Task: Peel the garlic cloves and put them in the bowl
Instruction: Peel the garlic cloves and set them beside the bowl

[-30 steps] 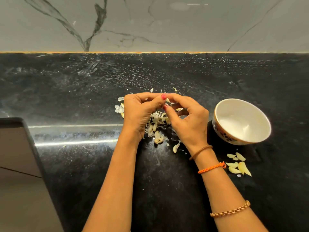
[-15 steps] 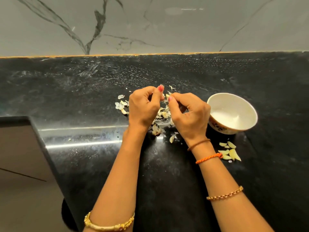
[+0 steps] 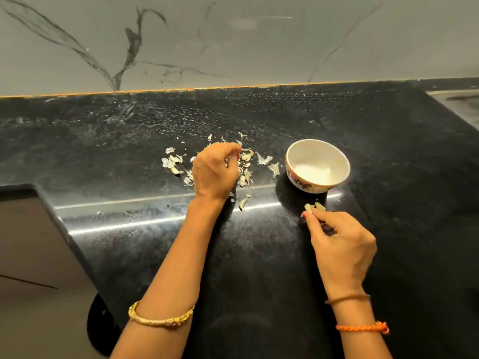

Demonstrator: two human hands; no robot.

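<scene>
Here the black stone counter point(image 3: 259, 255) fills most of the view, with a grey veined marble wall point(image 3: 233, 42) behind it and a steel sink point(image 3: 458, 104) at the far right edge. On the counter stands a white bowl point(image 3: 317, 169) with a flower pattern outside; inside I see only its white bottom, no cloves. Left of the bowl lies a scattered pile of garlic skins point(image 3: 243, 167). The left hand point(image 3: 215, 174) is over this pile, fingers curled down into it; whether it grips something I cannot tell. The right hand point(image 3: 339, 244) is just in front of the bowl and pinches a peeled garlic clove point(image 3: 309, 207), beside other cloves point(image 3: 320, 206) on the counter.
</scene>
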